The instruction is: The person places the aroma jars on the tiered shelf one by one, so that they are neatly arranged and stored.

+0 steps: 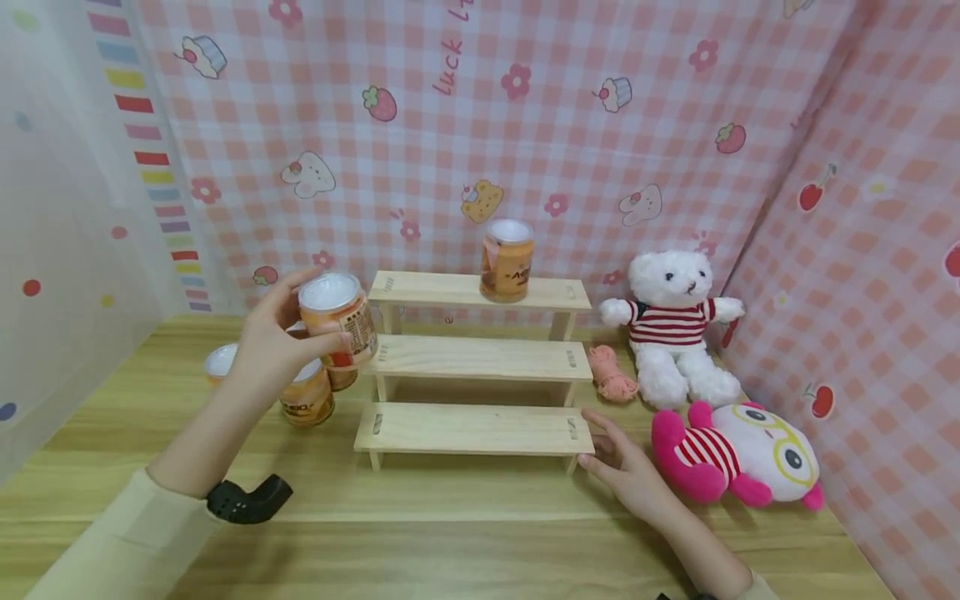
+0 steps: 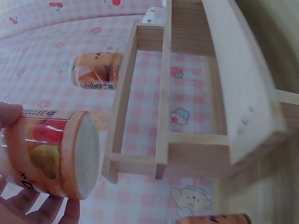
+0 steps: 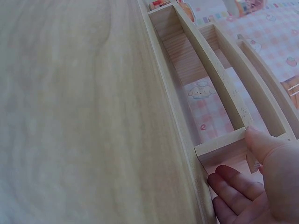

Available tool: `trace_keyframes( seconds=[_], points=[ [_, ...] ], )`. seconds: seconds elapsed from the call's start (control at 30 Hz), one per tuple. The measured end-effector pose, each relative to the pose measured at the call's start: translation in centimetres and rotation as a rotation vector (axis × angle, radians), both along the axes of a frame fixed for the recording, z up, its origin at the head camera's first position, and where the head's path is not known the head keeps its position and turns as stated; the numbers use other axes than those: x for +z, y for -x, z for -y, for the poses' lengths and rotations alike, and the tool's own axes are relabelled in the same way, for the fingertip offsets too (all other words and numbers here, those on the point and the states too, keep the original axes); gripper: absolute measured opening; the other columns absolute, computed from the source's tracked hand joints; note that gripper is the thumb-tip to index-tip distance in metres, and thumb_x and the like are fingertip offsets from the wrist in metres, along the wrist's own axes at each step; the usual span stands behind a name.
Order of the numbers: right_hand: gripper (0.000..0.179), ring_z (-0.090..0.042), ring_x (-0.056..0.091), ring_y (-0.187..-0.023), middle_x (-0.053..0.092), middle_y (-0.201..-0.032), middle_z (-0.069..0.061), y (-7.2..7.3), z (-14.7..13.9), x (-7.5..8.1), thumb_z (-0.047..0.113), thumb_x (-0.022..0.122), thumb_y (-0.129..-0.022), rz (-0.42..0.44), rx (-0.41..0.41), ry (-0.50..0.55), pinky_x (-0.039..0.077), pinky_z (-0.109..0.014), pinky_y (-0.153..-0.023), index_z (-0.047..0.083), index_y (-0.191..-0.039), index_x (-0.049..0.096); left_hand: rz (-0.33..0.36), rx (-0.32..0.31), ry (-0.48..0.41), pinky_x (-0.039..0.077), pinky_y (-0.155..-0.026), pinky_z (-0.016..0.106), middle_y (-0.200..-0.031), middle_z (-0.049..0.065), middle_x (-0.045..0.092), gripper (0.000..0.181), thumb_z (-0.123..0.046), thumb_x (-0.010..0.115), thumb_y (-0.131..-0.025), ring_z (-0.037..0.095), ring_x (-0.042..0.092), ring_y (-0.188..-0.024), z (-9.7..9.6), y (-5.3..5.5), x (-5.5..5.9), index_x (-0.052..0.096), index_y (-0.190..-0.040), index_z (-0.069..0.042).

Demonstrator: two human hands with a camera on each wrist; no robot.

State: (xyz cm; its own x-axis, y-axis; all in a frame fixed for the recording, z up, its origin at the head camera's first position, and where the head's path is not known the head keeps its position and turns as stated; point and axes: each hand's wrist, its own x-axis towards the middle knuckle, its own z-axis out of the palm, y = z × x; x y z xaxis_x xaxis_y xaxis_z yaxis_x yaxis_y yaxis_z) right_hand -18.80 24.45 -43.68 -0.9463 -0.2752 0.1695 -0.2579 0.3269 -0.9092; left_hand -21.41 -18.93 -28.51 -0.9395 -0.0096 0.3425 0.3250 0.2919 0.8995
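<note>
Lifted at the left end of a three-tier wooden shelf (image 1: pixel 472 358), an orange can (image 1: pixel 337 321) with a clear top is in my left hand (image 1: pixel 270 337). My thumb and fingers wrap around the can, and its pale end and fruit-printed label show in the left wrist view. A similar can (image 1: pixel 507 262) stands upright on the top tier, right of its middle. At the lowest tier's right end, my right hand (image 1: pixel 626 471) holds the board's corner, the thumb (image 3: pixel 261 142) pressed on its front edge. The other fingers curl below the board.
More orange cans (image 1: pixel 307 404) stand on the wooden table (image 1: pixel 360 533) left of the shelf, partly behind my left arm. To the right are a pink yarn skein (image 1: pixel 612 375), a white teddy bear (image 1: pixel 671 325) and a pink plush toy (image 1: pixel 738 458). Checked cloth (image 1: pixel 420 158) hangs behind.
</note>
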Motion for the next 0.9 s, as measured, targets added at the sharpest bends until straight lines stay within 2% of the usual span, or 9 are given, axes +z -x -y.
trace_keyframes(
  seconds=[0.27, 0.5, 0.7, 0.9],
  points=[
    [0.062, -0.031, 0.055, -0.113, 0.057, -0.123, -0.027, -0.1, 0.0, 0.0, 0.005, 0.063, -0.092, -0.001, 0.008, 0.000, 0.048, -0.025, -0.088, 0.004, -0.146, 0.033, 0.028, -0.067, -0.029, 0.052, -0.076, 0.029, -0.132, 0.009, 0.052, 0.083, -0.011, 0.079, -0.079, 0.024, 0.056, -0.103, -2.1, 2.6, 1.9, 0.036, -0.147, -0.026],
    [0.062, -0.026, 0.056, -0.112, 0.057, -0.123, -0.027, -0.1, 0.0, 0.0, 0.004, 0.062, -0.092, -0.010, 0.013, -0.005, 0.048, -0.025, -0.087, 0.004, -0.147, 0.033, -0.009, -0.118, -0.024, 0.051, -0.081, 0.033, -0.135, 0.011, 0.049, 0.083, -0.008, 0.079, -0.078, 0.027, 0.054, -0.108, -4.2, 4.8, 2.7, 0.035, -0.148, -0.020],
    [0.062, -0.032, 0.055, -0.112, 0.058, -0.122, -0.027, 0.0, 0.0, 0.0, 0.005, 0.063, -0.092, -0.009, 0.010, -0.007, 0.048, -0.025, -0.087, 0.004, -0.147, 0.033, -0.021, -0.086, -0.007, 0.050, -0.082, 0.034, -0.132, 0.008, 0.050, 0.081, -0.011, 0.081, -0.077, 0.023, 0.051, -0.110, -5.6, 6.7, 2.9, 0.040, -0.145, -0.023],
    [0.062, -0.029, 0.056, -0.111, 0.058, -0.122, -0.026, 0.1, -0.1, 0.0, 0.005, 0.063, -0.092, -0.004, 0.006, -0.013, 0.048, -0.025, -0.086, 0.004, -0.146, 0.033, -0.035, -0.069, 0.009, 0.049, -0.087, 0.042, -0.132, 0.009, 0.050, 0.080, -0.013, 0.082, -0.076, 0.025, 0.052, -0.112, -6.7, 8.2, 3.2, 0.042, -0.144, -0.023]
  ],
)
